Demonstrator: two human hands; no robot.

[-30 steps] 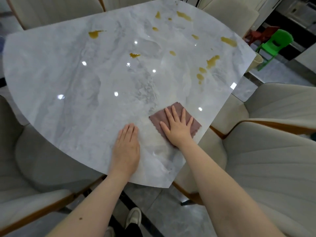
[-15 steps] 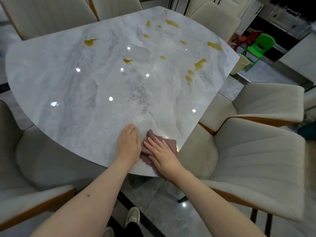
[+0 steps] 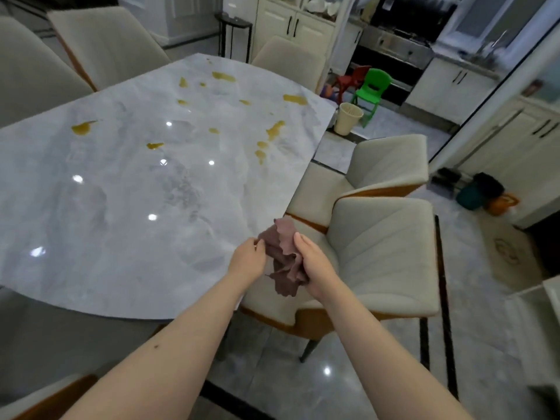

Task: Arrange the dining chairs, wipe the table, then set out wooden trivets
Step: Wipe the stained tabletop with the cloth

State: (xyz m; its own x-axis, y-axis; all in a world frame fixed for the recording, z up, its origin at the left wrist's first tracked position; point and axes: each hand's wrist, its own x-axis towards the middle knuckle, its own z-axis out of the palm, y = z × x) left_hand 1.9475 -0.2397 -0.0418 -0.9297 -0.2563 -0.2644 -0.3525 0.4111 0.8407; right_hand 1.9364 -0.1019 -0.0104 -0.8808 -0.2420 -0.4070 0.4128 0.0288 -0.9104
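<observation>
Head view: cloth [image 3: 285,256], formerly flat on desk [image 3: 121,207], now lifted off its edge, bunched; left grip [image 3: 247,259] pinches it, right grip [image 3: 313,265] curls around it.

The crumpled mauve wiping cloth [image 3: 285,256] hides the left hand's [image 3: 247,262] fingertips, and the right hand's [image 3: 315,268] palm side cannot be seen behind it. The grey marble-patterned table [image 3: 121,207] runs off the left edge. The cream upholstered chair [image 3: 30,71] at far left is cut off too. Items on the white kitchen cabinet [image 3: 291,25] are too blurred to identify.
</observation>
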